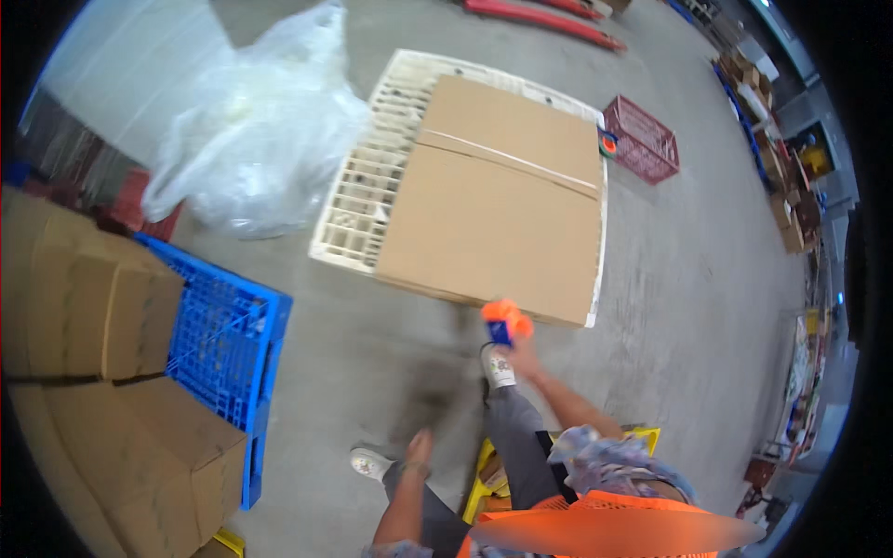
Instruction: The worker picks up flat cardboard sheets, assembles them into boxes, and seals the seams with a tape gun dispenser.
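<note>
The brown cardboard (pixel 493 228) already lies on the white pallet (pixel 342 259), a pale band (pixel 507 161) across its top; what remains isn't shown. At the pallet's near edge, the right hand (pixel 523 353) grips an orange-and-blue tool (pixel 507 321) — the left hand's (pixel 420 445) grip, farther off, I cannot tell.

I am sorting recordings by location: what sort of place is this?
Probably a warehouse or packing area: flat cardboard lies on a white pallet, with brown boxes and a blue pallet at left.

Flat cardboard (pixel 493 223) lies on the white pallet (pixel 357 212); the right hand (pixel 522 352) holds an orange-and-blue tool (pixel 502 318) by that pallet's near edge
</note>
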Motion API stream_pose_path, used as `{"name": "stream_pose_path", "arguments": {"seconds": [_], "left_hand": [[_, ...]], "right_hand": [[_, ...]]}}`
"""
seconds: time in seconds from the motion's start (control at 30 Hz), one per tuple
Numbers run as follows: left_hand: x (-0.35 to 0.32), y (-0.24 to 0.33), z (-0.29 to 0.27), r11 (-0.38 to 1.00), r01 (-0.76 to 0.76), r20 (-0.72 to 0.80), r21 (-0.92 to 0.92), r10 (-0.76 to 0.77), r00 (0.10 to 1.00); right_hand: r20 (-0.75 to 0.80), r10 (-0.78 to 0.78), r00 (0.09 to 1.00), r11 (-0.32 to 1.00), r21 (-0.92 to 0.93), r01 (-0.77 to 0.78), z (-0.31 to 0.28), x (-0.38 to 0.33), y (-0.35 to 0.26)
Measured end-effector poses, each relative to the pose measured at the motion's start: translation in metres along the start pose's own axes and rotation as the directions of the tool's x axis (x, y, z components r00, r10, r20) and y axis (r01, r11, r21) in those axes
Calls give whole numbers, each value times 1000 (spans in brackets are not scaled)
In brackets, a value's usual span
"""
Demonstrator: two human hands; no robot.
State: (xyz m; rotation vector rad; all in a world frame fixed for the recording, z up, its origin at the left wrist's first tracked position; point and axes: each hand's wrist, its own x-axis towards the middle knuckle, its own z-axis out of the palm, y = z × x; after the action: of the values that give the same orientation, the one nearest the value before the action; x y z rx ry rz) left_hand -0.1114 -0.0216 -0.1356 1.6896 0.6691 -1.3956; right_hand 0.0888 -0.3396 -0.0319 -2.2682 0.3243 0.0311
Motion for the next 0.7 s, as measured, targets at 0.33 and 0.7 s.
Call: {"name": "stream_pose_path", "arguments": {"seconds": [0.33, 0.7], "left_hand": [[135, 377, 127, 503, -60, -33, -862, 63, 997], [119, 379, 98, 585, 143, 139, -798, -52, 989]], "right_hand": [[17, -97, 995, 833, -546, 91, -63, 116, 212], [276, 193, 942, 981, -89, -175, -76, 92, 180]]}}
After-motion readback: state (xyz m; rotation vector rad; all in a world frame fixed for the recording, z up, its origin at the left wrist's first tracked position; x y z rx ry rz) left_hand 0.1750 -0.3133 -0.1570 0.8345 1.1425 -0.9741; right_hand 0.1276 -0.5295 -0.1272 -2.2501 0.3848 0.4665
